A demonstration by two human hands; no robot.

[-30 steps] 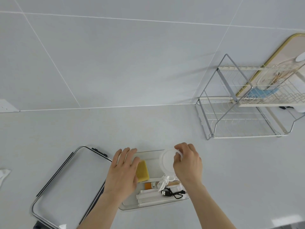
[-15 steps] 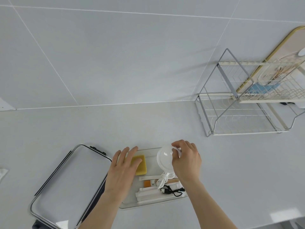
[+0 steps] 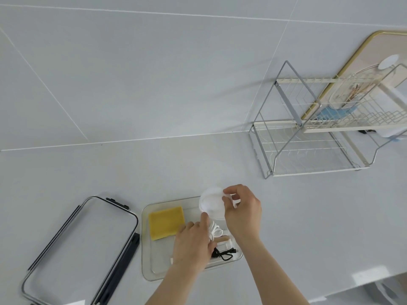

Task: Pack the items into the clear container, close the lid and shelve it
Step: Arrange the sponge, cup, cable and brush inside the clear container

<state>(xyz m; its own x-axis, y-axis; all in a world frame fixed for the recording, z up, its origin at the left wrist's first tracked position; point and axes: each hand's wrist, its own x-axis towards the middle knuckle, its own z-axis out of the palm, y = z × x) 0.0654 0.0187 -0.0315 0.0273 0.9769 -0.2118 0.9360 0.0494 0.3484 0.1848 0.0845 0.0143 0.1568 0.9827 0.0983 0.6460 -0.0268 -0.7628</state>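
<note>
The clear container (image 3: pixel 145 243) lies open on the white counter. Inside it are a yellow sponge (image 3: pixel 165 222) at the left, a black cable (image 3: pixel 224 254) at the right and white items partly hidden under my hands. My right hand (image 3: pixel 242 211) grips a round white device (image 3: pixel 211 203) at the container's far right corner, tilted on edge. My left hand (image 3: pixel 193 243) reaches into the container, its fingertip touching the device's lower edge, beside a coiled white cord (image 3: pixel 214 232). The clear lid (image 3: pixel 83 245) with black clips lies flat to the container's left.
A two-tier wire shelf rack (image 3: pixel 312 137) stands at the back right against the tiled wall, with a clear container and a blue item on its upper tier. A gold-rimmed board (image 3: pixel 361 51) leans behind it. The counter's front edge runs at the lower right.
My left hand left the sponge and moved right into the container to the white device and cord. My right hand kept hold of the device, tilting it up slightly.
</note>
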